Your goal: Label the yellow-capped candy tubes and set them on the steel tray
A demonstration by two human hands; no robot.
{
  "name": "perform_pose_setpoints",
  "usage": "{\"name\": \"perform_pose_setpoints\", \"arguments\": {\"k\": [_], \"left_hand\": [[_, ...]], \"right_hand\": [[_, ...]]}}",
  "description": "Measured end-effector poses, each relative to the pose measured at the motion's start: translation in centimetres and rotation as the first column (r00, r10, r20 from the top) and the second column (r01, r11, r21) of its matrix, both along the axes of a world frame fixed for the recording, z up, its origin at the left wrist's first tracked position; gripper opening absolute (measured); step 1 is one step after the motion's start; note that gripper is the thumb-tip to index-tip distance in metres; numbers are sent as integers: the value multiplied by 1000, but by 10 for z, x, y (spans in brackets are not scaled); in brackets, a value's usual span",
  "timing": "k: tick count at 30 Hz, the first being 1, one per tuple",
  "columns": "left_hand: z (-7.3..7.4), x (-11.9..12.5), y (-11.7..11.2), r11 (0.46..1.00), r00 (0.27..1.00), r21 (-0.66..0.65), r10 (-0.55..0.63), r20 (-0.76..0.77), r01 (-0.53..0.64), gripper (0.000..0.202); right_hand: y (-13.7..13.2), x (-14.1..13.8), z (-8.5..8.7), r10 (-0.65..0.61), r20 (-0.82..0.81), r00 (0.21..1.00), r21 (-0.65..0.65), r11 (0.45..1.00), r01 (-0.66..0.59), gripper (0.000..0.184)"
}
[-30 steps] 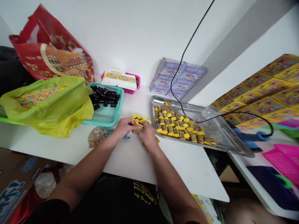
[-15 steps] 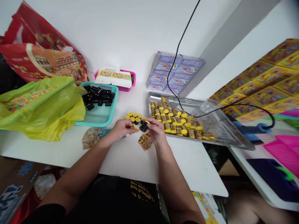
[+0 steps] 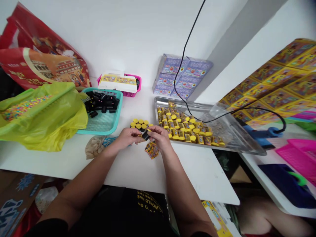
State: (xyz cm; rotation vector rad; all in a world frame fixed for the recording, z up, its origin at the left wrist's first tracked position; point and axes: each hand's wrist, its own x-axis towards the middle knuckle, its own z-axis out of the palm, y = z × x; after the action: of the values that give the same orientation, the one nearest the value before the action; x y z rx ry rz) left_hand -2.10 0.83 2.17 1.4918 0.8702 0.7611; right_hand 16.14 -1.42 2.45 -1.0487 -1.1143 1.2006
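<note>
Since half a second ago, the right hand (image 3: 161, 138) has moved a little to the left, bringing the black tube (image 3: 146, 135) nearer to the left hand (image 3: 127, 138). This tube is now between the two hands, tilted, just above the white table (image 3: 133, 171). Fingers and thumb of the right hand grip it firmly. The left hand pinches a thin label (image 3: 140, 139), seen almost from its edge; whether it touches the tube, I cannot tell. Just behind the hands stand several tubes with yellow caps (image 3: 139, 126), close together, and near the right wrist lies a small pile of labels (image 3: 151, 150). On the right, a metal tray (image 3: 254, 148) carries many wrapped yellow pieces (image 3: 189, 128). On the left, a turquoise basket (image 3: 103, 123) contains loose black pieces (image 3: 101, 101), and before it lies a crumpled beige cloth (image 3: 95, 147), beside the left forearm.
</note>
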Motion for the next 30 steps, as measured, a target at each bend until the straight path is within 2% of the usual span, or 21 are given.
{"name": "perform_pose_setpoints", "arguments": {"k": [9, 14, 20, 24, 30], "left_hand": [[-12, 4, 1, 983, 991, -182, 58, 123, -35, 34], [-17, 8, 1, 981, 971, -190, 90, 223, -47, 32], [-16, 13, -2, 930, 924, -364, 87, 372, 59, 38], [-15, 14, -4, 909, 918, -416, 133, 375, 38, 39], [-14, 14, -5, 893, 915, -449, 154, 373, 32, 41]], "right_hand": [[-1, -2, 2, -42, 8, 999, 36, 998, 42, 26], [-2, -2, 4, -37, 51, 998, 33, 999, 35, 29], [-2, -2, 1, 102, 126, 987, 3, 995, -103, 34], [1, 1, -3, 181, 161, 970, -26, 983, -179, 35], [3, 3, -12, 175, 170, 970, -12, 984, -175, 36]]}}
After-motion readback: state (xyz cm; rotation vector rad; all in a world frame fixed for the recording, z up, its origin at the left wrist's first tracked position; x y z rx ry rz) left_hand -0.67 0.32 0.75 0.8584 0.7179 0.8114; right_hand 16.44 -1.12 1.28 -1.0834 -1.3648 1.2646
